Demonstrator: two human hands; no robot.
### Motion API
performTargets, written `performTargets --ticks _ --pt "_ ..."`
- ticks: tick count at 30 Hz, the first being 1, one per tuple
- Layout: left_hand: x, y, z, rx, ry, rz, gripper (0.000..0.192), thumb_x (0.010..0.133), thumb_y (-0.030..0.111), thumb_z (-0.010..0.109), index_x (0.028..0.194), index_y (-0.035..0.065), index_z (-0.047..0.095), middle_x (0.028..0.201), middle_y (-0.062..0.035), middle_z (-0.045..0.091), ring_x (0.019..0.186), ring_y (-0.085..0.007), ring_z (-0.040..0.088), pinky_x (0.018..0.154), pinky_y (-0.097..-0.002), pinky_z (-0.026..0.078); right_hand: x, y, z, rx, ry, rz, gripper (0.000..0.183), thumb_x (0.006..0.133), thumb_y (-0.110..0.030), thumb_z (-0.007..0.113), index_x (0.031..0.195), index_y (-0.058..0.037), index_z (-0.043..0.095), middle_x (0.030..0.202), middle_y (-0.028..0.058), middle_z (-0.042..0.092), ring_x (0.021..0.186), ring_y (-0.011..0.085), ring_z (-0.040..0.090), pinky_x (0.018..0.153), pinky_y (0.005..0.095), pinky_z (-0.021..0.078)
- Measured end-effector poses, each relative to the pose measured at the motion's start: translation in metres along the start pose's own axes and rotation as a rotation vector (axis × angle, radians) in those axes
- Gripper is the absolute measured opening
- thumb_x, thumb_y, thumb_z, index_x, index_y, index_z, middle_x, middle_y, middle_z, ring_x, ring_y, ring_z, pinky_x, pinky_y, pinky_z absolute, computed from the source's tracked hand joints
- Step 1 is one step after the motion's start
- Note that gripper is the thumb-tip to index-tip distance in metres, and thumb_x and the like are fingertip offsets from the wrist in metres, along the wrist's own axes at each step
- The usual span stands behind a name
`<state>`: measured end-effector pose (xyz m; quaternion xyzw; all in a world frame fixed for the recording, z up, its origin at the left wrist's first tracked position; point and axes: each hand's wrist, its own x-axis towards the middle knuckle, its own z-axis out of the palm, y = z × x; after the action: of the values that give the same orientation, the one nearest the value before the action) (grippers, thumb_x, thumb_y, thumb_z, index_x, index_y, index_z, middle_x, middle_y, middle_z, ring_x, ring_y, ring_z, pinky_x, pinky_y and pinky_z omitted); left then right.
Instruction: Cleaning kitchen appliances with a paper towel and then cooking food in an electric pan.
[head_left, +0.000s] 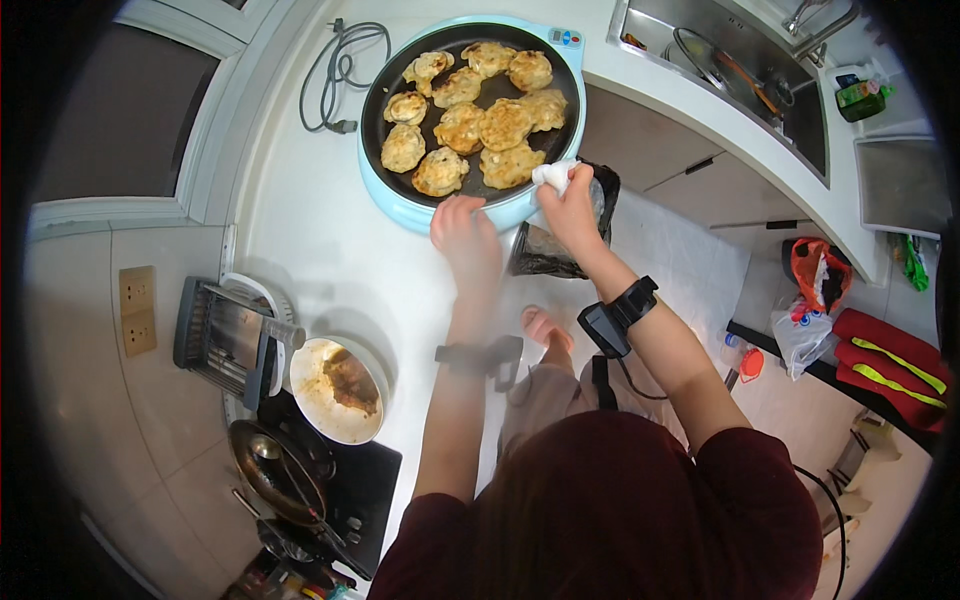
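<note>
A round light-blue electric griddle (375, 196) with a dark pan stands on the white counter. Several browned pancakes (459, 127) lie spread over its cooking surface. My right hand (571, 210) grips a crumpled white tissue or cloth (555, 175) at the griddle's lower right rim. My left hand (466, 232), blurred, is at the near rim, its fingers apart over the edge. Whether the left fingertips touch the rim cannot be told.
An unplugged power cord (330, 82) lies left of the griddle. A stained white bowl (300, 390), a knife rack (196, 337) and a wok (240, 465) are at lower left. A lined bin (544, 259) stands below the counter edge; a sink (817, 127) is at upper right.
</note>
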<state>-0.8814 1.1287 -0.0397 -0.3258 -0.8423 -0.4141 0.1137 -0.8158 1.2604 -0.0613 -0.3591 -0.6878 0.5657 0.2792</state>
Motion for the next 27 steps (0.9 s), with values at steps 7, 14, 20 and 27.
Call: performTargets --ticks 7,14,20,27 --pt "-0.001 -0.003 0.000 0.009 0.001 0.017 0.015 0.081 0.005 0.051 0.096 0.0045 0.056 0.105 -0.0108 0.057 0.110 -0.0310 0.045 0.098 -0.0426 0.029 -0.006 -0.014 0.000 -0.034 -0.009 0.089 0.042 0.077 -0.015 0.061 0.104 -0.0024 0.031 0.090 0.0230 0.054 0.084 0.0341 0.059 0.075 0.0405 0.0458" --pt "0.000 0.001 0.002 0.012 -0.022 0.005 0.017 0.081 0.004 0.051 0.097 0.0039 0.056 0.106 -0.0107 0.057 0.110 -0.0307 0.045 0.098 -0.0419 0.030 0.037 -0.010 -0.023 -0.177 -0.046 0.031 0.028 0.085 -0.022 0.054 0.106 -0.0047 0.045 0.094 0.0248 0.062 0.090 0.0406 0.061 0.076 0.0425 0.0480" --pt "0.001 0.008 0.010 0.019 0.006 0.032 0.017 0.081 0.004 0.051 0.097 0.0040 0.057 0.104 -0.0105 0.058 0.109 -0.0312 0.045 0.098 -0.0418 0.030 0.078 -0.002 -0.062 -0.144 0.078 -0.097 0.023 0.088 -0.019 0.054 0.104 -0.0036 0.055 0.092 0.0199 0.064 0.083 0.0327 0.063 0.072 0.0380 0.0487" --pt "0.002 0.012 0.015 0.115 0.009 -0.062 0.012 0.081 0.007 0.052 0.092 0.0058 0.057 0.100 -0.0093 0.057 0.106 -0.0302 0.045 0.095 -0.0424 0.029 -0.005 -0.002 -0.020 -0.162 -0.026 -0.374 0.027 0.079 -0.008 0.062 0.101 -0.0003 0.049 0.101 0.0209 0.053 0.097 0.0387 0.052 0.085 0.0415 0.0420"
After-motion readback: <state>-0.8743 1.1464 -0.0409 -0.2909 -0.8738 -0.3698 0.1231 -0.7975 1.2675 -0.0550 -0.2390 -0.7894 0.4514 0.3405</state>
